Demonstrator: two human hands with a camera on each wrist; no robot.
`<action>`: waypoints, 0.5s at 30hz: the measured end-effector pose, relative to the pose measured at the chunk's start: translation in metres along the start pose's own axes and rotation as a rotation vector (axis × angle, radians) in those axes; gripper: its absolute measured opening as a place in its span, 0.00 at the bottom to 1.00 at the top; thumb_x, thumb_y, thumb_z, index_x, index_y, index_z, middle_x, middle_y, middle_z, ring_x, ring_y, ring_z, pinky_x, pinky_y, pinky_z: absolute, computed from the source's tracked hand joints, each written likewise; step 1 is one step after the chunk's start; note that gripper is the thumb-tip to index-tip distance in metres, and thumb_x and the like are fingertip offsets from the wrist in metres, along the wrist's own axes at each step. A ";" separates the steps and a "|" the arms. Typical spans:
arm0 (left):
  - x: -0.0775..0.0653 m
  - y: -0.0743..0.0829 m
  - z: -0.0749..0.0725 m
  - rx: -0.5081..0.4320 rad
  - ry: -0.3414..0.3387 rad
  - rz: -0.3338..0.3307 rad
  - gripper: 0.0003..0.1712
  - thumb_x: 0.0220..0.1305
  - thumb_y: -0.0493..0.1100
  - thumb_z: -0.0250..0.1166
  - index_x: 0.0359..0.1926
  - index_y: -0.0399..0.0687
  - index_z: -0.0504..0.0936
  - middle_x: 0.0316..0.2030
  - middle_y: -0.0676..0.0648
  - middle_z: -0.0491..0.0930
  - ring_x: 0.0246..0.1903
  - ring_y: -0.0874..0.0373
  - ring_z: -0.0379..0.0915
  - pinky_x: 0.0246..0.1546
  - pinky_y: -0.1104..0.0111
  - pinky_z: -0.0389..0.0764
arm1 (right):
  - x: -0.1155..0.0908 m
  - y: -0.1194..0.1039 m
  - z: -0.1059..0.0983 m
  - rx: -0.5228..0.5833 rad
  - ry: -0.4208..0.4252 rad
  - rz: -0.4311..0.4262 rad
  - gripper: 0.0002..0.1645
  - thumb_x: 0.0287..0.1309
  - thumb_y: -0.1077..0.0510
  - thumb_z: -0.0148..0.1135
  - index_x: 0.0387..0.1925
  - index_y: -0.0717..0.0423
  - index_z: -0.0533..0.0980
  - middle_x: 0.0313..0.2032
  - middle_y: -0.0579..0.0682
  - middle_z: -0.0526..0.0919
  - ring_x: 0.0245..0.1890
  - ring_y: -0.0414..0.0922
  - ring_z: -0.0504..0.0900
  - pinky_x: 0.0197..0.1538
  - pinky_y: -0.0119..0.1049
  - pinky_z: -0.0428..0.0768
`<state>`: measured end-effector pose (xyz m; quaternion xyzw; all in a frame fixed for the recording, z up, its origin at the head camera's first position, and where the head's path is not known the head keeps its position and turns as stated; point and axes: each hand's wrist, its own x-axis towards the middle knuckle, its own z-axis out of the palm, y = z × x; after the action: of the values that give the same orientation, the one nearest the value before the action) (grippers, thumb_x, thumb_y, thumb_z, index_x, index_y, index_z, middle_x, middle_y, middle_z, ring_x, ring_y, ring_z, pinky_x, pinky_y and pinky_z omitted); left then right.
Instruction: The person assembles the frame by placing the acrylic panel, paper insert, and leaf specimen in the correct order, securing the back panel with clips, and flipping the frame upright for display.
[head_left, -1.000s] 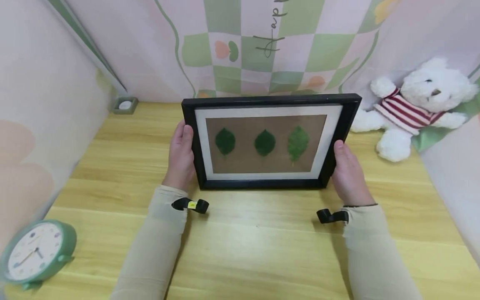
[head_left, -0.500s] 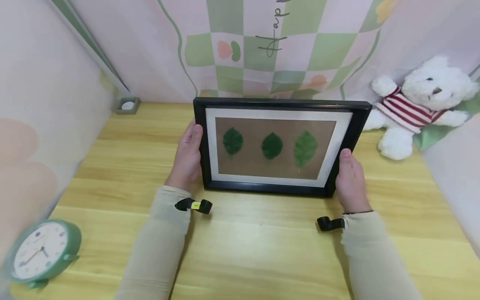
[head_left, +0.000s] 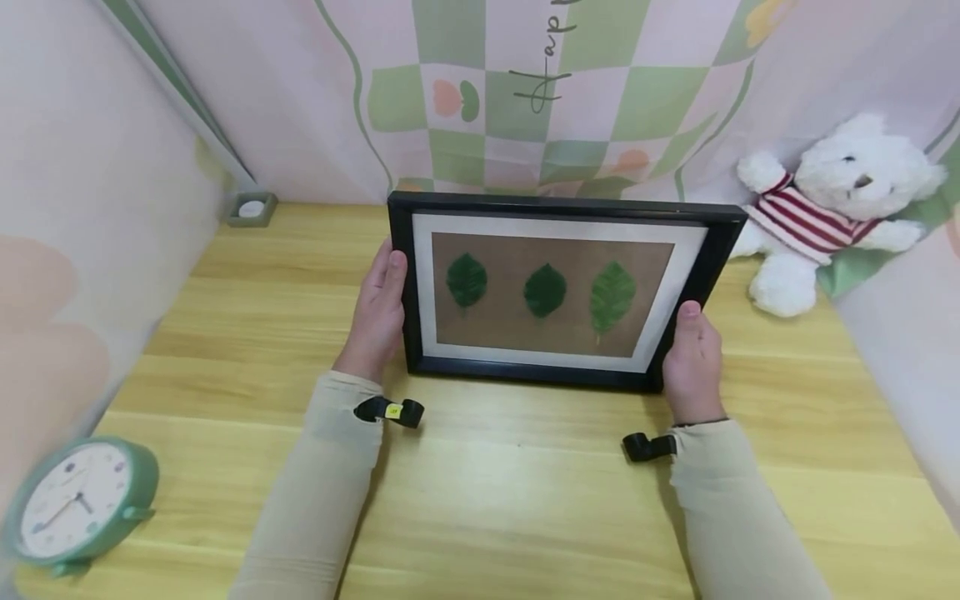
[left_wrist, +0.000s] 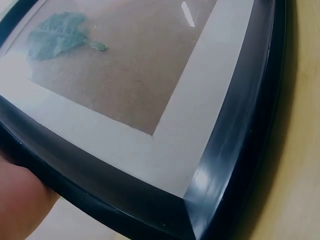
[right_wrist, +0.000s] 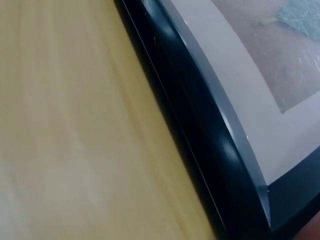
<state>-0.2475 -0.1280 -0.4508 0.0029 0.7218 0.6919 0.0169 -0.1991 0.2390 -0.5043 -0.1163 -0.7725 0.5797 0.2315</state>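
Note:
A black picture frame (head_left: 525,372) with a white mat leans back, its front toward me. Behind its clear front are three pressed green leaves on a brown backing (head_left: 495,325). My left hand (head_left: 375,317) grips the left side, thumb along the front edge. On the opposite side my right hand (head_left: 693,362) grips lower down, thumb also in front. The other fingers are hidden behind the frame. Close up in the left wrist view, the frame's corner (left_wrist: 240,115) shows beside part of my hand (left_wrist: 22,202). The right wrist view shows its lower edge (right_wrist: 200,120) close to the wood.
The wooden table (head_left: 480,500) spreads around the frame. A green alarm clock (head_left: 78,504) stands at the front left. At the back right sits a white teddy bear (head_left: 832,208) in a striped sweater. A small square holder (head_left: 252,209) is in the back left corner, before a patterned curtain (head_left: 540,108).
Over the last second the picture frame has shifted right and turned slightly, its right side lower, with both hands still gripping it. Since half a second ago it has barely moved.

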 end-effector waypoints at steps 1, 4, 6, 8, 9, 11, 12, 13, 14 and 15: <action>0.000 0.000 0.001 -0.004 0.000 0.004 0.40 0.75 0.66 0.44 0.80 0.60 0.49 0.78 0.57 0.50 0.76 0.61 0.41 0.75 0.60 0.46 | 0.000 0.001 0.000 0.012 0.003 -0.003 0.34 0.77 0.40 0.41 0.17 0.54 0.54 0.20 0.39 0.52 0.22 0.39 0.54 0.30 0.34 0.54; 0.000 -0.001 0.002 0.016 0.006 -0.014 0.42 0.75 0.67 0.43 0.80 0.55 0.49 0.78 0.54 0.49 0.77 0.59 0.41 0.75 0.60 0.46 | 0.000 0.002 -0.001 0.031 0.009 -0.004 0.34 0.77 0.39 0.41 0.17 0.54 0.55 0.20 0.39 0.52 0.22 0.39 0.54 0.30 0.34 0.55; -0.001 -0.001 0.003 0.044 0.008 -0.040 0.44 0.74 0.69 0.43 0.80 0.53 0.47 0.79 0.52 0.47 0.77 0.58 0.39 0.76 0.60 0.45 | 0.000 0.003 -0.001 0.029 0.013 0.000 0.34 0.77 0.39 0.42 0.17 0.54 0.55 0.19 0.39 0.53 0.22 0.39 0.56 0.30 0.34 0.56; -0.003 0.000 0.003 0.082 0.009 -0.073 0.46 0.73 0.70 0.42 0.81 0.51 0.44 0.79 0.51 0.44 0.77 0.57 0.37 0.76 0.59 0.43 | -0.001 0.003 -0.002 0.021 0.014 0.004 0.34 0.77 0.39 0.42 0.17 0.53 0.56 0.20 0.40 0.53 0.24 0.40 0.58 0.32 0.34 0.58; -0.003 0.000 0.002 0.096 0.008 -0.087 0.48 0.72 0.72 0.42 0.81 0.51 0.43 0.80 0.51 0.43 0.77 0.57 0.37 0.76 0.59 0.43 | -0.001 0.003 -0.002 0.020 0.014 0.007 0.33 0.77 0.39 0.42 0.17 0.53 0.57 0.20 0.40 0.54 0.25 0.41 0.59 0.33 0.33 0.59; -0.004 0.001 0.001 0.114 0.002 -0.102 0.50 0.71 0.74 0.42 0.81 0.51 0.42 0.80 0.51 0.43 0.77 0.57 0.37 0.76 0.59 0.43 | 0.000 0.002 -0.002 0.020 0.013 0.010 0.32 0.77 0.39 0.41 0.17 0.52 0.58 0.20 0.41 0.54 0.26 0.42 0.61 0.34 0.33 0.60; -0.004 0.002 0.000 0.118 0.000 -0.107 0.51 0.70 0.75 0.41 0.81 0.51 0.42 0.80 0.51 0.43 0.77 0.57 0.38 0.76 0.59 0.44 | 0.001 0.002 -0.001 0.022 0.011 0.010 0.32 0.77 0.39 0.41 0.18 0.51 0.58 0.21 0.41 0.55 0.27 0.42 0.62 0.35 0.33 0.61; -0.004 0.003 -0.001 0.121 -0.003 -0.109 0.51 0.70 0.75 0.42 0.81 0.51 0.41 0.80 0.51 0.43 0.77 0.57 0.38 0.76 0.59 0.44 | 0.001 0.002 -0.001 0.021 0.009 0.008 0.32 0.77 0.39 0.41 0.18 0.51 0.58 0.21 0.41 0.55 0.26 0.42 0.61 0.34 0.33 0.60; -0.005 0.004 -0.002 0.125 -0.003 -0.110 0.52 0.69 0.76 0.42 0.81 0.51 0.41 0.80 0.52 0.43 0.77 0.58 0.38 0.76 0.60 0.44 | 0.002 0.001 -0.001 0.022 0.007 0.006 0.32 0.77 0.39 0.41 0.18 0.51 0.58 0.21 0.41 0.54 0.26 0.41 0.60 0.34 0.33 0.60; -0.005 0.004 -0.002 0.128 -0.004 -0.110 0.52 0.69 0.76 0.42 0.81 0.51 0.41 0.80 0.52 0.43 0.77 0.58 0.38 0.76 0.60 0.44 | 0.003 0.001 -0.001 0.022 0.004 0.004 0.32 0.77 0.39 0.41 0.17 0.51 0.58 0.20 0.41 0.54 0.25 0.41 0.59 0.32 0.34 0.58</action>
<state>-0.2430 -0.1302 -0.4464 -0.0342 0.7636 0.6424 0.0560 -0.2010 0.2413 -0.5044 -0.1162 -0.7656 0.5883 0.2332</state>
